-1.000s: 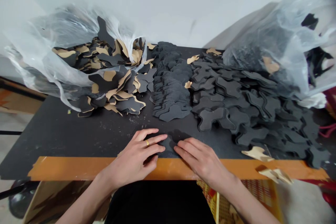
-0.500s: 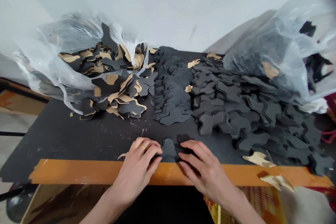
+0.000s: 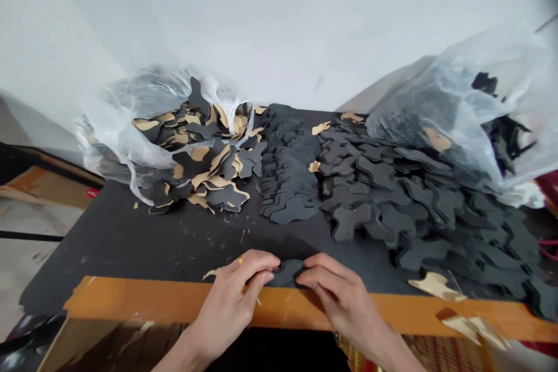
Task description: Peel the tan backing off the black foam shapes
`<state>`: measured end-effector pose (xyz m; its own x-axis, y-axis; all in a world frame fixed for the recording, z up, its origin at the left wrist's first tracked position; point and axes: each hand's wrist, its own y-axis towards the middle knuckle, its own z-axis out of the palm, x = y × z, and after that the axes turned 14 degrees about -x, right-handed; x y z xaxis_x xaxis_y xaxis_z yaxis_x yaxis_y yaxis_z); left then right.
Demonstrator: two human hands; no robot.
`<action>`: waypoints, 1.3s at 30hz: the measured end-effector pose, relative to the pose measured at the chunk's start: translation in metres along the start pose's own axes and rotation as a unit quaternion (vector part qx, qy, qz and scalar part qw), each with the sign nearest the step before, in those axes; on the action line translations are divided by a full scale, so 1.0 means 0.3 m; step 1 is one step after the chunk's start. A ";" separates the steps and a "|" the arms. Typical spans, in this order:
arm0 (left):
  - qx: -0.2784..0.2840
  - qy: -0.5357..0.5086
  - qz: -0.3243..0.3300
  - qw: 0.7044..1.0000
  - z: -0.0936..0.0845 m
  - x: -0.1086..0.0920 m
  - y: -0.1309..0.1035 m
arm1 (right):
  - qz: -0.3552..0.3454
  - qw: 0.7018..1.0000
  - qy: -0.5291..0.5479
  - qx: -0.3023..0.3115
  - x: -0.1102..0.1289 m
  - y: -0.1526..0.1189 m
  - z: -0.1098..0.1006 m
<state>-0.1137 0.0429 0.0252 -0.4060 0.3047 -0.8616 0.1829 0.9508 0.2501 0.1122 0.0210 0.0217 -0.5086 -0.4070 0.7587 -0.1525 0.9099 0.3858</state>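
Near the table's front edge, a dark irregular-shaped flat piece (image 3: pixel 288 273) is held between both hands. My left hand (image 3: pixel 238 290), with a ring on one finger, pinches the piece's left side. My right hand (image 3: pixel 335 288) has its fingers closed on the right side. The fingers hide both ends of the piece. Straight beyond the hands lies a column of overlapping dark flat pieces (image 3: pixel 290 186). To the right, thicker-looking black pieces (image 3: pixel 375 203) lie in several stacks. Black pieces with tan backing (image 3: pixel 218 189) are heaped at the left.
A clear plastic bag (image 3: pixel 113 151) spills tan-backed pieces at the back left. Another plastic bag (image 3: pixel 453 93) with black pieces stands at the back right. Orange tape (image 3: pixel 152 299) runs along the front edge of the dark table (image 3: pixel 131 244). Tan paper scraps (image 3: pixel 437 286) lie at the right.
Both hands have closed from loosely curved beside the dark piece to gripping its two sides. The camera view has tilted up slightly, so the table appears lower.
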 end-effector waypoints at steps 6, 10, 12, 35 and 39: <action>-0.111 0.121 0.122 0.979 -0.078 0.003 0.093 | -0.035 0.947 -0.228 -0.223 -0.064 0.093 -0.182; -0.126 0.257 0.210 0.935 -0.133 0.018 0.245 | -0.087 0.923 -0.306 -0.217 -0.093 0.145 -0.177; -0.083 0.333 0.210 0.915 -0.132 0.028 0.346 | -0.085 0.941 -0.286 -0.162 -0.094 0.162 -0.112; -0.188 0.266 0.147 0.934 -0.161 -0.015 0.593 | -0.056 0.948 -0.291 -0.115 -0.105 0.259 0.051; -0.195 0.176 0.112 0.958 -0.193 -0.047 0.411 | -0.005 0.971 -0.224 -0.080 -0.084 0.239 0.039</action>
<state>-0.1372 0.1591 0.0936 -0.6848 0.4380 -0.5824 -0.0200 0.7876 0.6158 0.1042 0.0973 0.0242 -0.8307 -0.3071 0.4644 -0.0438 0.8676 0.4952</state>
